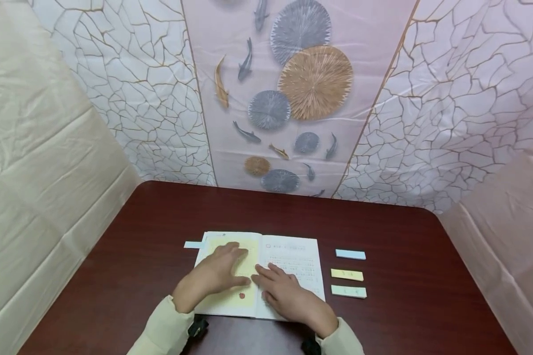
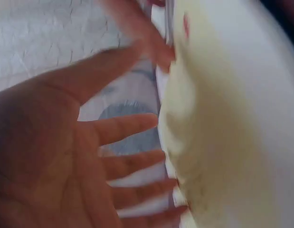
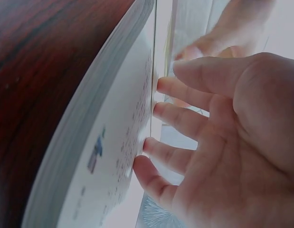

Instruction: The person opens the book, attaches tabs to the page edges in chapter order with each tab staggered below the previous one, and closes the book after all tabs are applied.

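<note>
An open book (image 1: 293,251) lies on the dark red-brown table, its left page (image 1: 222,305) tinted yellow with a small red mark near the bottom. My left hand (image 1: 219,271) is over that left page, fingers spread, fingertips at the paper in the left wrist view. On the right page near the fold rests my right hand (image 1: 286,293); in the right wrist view its extended fingers (image 3: 177,118) touch the printed page. Neither hand holds anything. A light blue sticky tab (image 1: 193,244) juts out from the book's upper left edge.
Right of the book lie three small sticky-note pads: blue (image 1: 350,254), yellow (image 1: 347,274) and green (image 1: 348,291). The table (image 1: 404,256) is bounded behind by a patterned curtain (image 1: 311,148) and at the sides by beige cloth (image 1: 49,197).
</note>
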Action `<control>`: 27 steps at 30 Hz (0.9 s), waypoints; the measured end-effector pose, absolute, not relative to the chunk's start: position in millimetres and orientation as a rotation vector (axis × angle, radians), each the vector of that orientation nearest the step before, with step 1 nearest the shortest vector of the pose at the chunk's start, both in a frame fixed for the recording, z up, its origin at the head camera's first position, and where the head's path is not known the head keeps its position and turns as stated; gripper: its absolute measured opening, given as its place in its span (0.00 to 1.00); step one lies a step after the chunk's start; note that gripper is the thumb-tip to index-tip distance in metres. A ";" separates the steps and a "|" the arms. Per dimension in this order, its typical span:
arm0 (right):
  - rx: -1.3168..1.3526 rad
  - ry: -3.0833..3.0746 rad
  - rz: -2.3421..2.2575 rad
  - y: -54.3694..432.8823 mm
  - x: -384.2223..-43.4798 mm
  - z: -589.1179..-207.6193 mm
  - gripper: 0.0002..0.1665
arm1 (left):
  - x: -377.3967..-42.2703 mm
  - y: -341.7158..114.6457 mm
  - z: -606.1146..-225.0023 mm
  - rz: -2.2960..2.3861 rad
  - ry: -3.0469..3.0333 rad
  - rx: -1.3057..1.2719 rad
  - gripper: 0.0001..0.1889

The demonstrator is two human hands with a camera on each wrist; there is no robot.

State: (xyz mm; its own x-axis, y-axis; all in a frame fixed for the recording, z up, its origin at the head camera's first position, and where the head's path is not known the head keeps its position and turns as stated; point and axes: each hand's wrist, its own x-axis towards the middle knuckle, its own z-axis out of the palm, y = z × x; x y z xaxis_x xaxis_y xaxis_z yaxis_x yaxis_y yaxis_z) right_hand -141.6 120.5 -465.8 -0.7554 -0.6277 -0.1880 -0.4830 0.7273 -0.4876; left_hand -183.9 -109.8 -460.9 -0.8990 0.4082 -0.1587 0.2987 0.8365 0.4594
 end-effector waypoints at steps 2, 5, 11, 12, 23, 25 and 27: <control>-0.867 2.569 -0.599 121.9 -142.8 -464.5 0.28 | -178.8 -105.5 -461.3 0.593 2.736 0.542 0.42; -0.857 2.562 -0.596 124.7 -145.2 -461.1 0.28 | -176.7 -101.5 -461.4 0.561 2.720 0.541 0.46; -0.834 2.559 -0.611 126.9 -145.9 -460.8 0.28 | -179.0 -93.9 -466.5 0.526 2.693 0.528 0.49; -0.839 2.559 -0.613 126.7 -145.7 -461.6 0.28 | -178.8 -93.4 -467.7 0.526 2.689 0.521 0.50; -0.862 2.563 -0.641 124.4 -143.1 -466.2 0.27 | -176.5 -95.8 -471.3 0.536 2.675 0.503 0.49; -0.863 2.559 -0.645 123.9 -142.1 -466.9 0.27 | -175.5 -95.7 -472.3 0.536 2.674 0.502 0.49; -0.859 2.556 -0.644 123.7 -141.3 -467.6 0.27 | -174.5 -95.3 -473.5 0.540 2.672 0.503 0.49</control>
